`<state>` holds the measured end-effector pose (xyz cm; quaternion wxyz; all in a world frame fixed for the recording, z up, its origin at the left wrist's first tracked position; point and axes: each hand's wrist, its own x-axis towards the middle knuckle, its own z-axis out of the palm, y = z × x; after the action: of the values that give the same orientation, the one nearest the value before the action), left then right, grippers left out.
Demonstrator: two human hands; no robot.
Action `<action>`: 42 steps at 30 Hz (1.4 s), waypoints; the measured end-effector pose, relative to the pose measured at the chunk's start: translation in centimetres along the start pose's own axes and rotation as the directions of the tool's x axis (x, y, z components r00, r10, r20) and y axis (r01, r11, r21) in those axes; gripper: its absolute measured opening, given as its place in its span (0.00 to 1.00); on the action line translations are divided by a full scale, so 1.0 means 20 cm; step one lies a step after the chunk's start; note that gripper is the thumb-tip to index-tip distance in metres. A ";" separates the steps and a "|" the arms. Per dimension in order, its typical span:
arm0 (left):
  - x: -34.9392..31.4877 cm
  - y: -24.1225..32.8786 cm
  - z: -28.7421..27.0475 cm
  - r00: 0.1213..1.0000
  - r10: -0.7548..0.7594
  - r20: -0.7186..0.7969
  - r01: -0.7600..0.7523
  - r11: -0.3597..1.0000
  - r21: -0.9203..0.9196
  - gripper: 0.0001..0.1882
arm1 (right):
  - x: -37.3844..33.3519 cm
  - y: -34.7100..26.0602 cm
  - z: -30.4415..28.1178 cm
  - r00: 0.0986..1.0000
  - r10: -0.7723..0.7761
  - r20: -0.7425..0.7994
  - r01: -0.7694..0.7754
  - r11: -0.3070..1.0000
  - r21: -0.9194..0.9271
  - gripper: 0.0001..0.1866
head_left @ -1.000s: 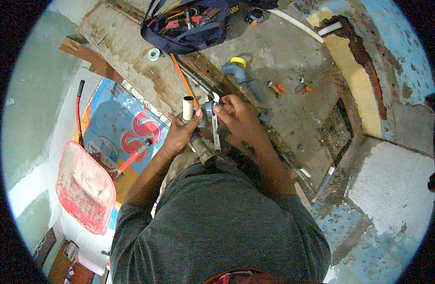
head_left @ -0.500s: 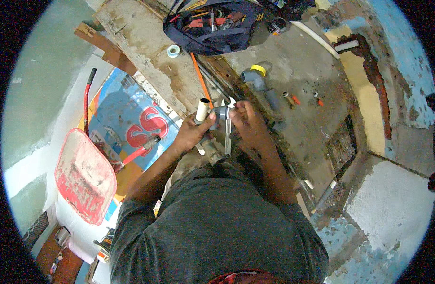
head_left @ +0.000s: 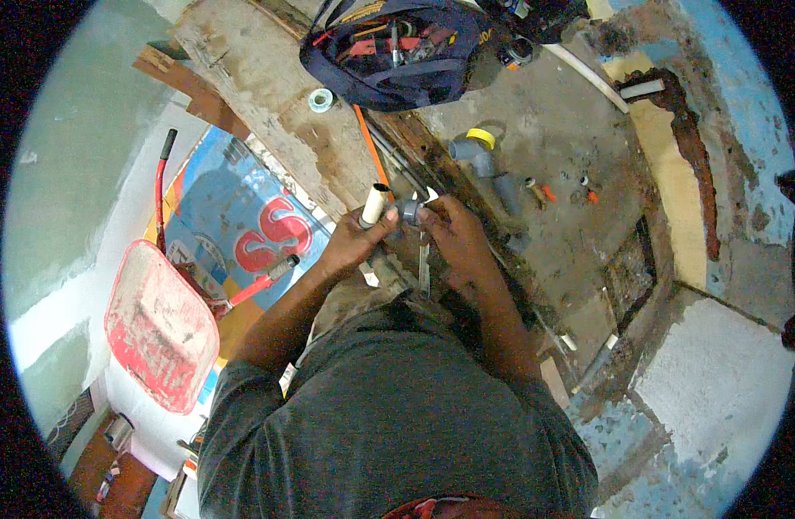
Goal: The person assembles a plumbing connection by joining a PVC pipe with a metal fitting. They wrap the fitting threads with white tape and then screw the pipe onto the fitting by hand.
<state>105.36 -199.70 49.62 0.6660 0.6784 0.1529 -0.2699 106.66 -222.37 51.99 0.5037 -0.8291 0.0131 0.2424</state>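
Below the dark tool bag (head_left: 367, 93), the head view shows the left hand (head_left: 352, 242) gripping a white pipe (head_left: 374, 206) and grey fitting (head_left: 409, 213); the right hand (head_left: 454, 232), closed on a silver tool (head_left: 424, 272), now hides the tool's head, visible moments ago, so its fit is unclear. Yellow lettering marks the bag, red characters the blue board (head_left: 217, 183) to its lower left.
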 end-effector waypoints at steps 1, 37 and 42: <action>0.00 0.01 -0.02 0.999 -0.033 0.006 0.033 0.999 0.028 0.28 | 0.02 0.02 0.00 1.000 0.005 0.000 -0.005 1.000 -0.009 0.21; 0.14 -0.03 -0.15 0.985 -0.167 0.034 0.166 0.986 0.027 0.32 | 0.22 0.10 0.13 0.931 -0.348 -0.108 0.322 0.924 -0.208 0.18; 0.18 -0.08 -0.13 0.987 -0.157 0.037 0.156 0.988 0.022 0.31 | 0.22 0.16 0.15 0.801 -0.573 -0.171 0.517 0.807 -0.285 0.15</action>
<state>107.77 -197.58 46.15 0.6390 0.6654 0.1902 -0.3357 108.46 -220.45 46.37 0.4498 -0.8721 -0.1917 -0.0197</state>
